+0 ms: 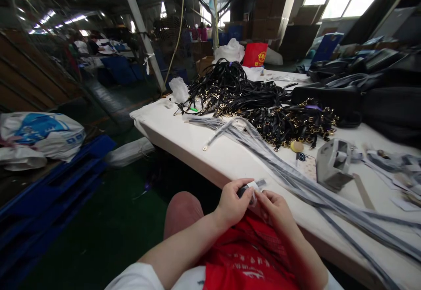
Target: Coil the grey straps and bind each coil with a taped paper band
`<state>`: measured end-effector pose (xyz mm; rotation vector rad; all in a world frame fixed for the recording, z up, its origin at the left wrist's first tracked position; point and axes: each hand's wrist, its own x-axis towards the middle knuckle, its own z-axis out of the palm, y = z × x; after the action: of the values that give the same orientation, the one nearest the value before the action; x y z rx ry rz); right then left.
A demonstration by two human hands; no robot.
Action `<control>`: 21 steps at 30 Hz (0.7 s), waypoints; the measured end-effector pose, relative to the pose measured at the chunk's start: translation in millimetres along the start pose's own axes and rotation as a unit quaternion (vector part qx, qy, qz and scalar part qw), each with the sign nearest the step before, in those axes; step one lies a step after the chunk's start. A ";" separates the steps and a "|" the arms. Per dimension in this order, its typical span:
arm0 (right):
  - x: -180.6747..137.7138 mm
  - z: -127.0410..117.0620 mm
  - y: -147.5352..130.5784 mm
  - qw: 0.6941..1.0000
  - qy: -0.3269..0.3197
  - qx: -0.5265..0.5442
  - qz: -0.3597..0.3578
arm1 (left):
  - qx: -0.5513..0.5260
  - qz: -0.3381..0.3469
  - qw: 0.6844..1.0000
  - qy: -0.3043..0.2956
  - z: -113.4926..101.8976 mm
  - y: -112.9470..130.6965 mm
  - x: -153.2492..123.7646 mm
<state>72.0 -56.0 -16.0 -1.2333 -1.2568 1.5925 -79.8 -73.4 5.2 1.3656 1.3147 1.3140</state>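
My left hand (234, 201) and my right hand (275, 206) meet at the near edge of the white table (184, 138), over my lap. Between them they pinch the end of a black strap in a clear plastic sleeve (252, 189). Each hand has its fingers closed on that strap end. A red bag or apron (250, 250) lies across my lap under the hands. A bundle of long sleeved straps (289, 176) runs across the table to the right of my hands.
Heaps of black straps with gold buckles (263, 105) cover the table's middle. A grey tape dispenser (333, 163) stands right of the straps. Black bags (362, 92) lie at the far right. Blue pallets (49, 193) and white sacks (36, 136) sit on the floor at left.
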 end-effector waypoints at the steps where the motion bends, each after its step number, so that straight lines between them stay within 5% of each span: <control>1: 1.4 0.0 0.6 1.000 -0.002 -0.001 -0.002 | 0.000 0.000 1.000 0.000 0.1 0.3 0.5; 8: 4.6 3.1 -1.5 0.995 -0.088 0.024 -0.034 | 0.026 -0.018 0.996 0.088 -3.7 3.4 9.5; 15: 12.1 9.5 -9.6 0.992 -0.077 0.074 -0.066 | 0.159 0.257 0.952 0.057 -5.6 21.5 -5.3; 21: 13.9 17.4 -10.3 0.994 -0.065 0.079 -0.046 | 0.169 0.283 0.942 0.067 0.0 9.0 -11.2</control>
<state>51.6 -44.8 -8.2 -0.9725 -1.2234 1.6918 -77.5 -85.6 12.4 2.0335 1.3320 1.6287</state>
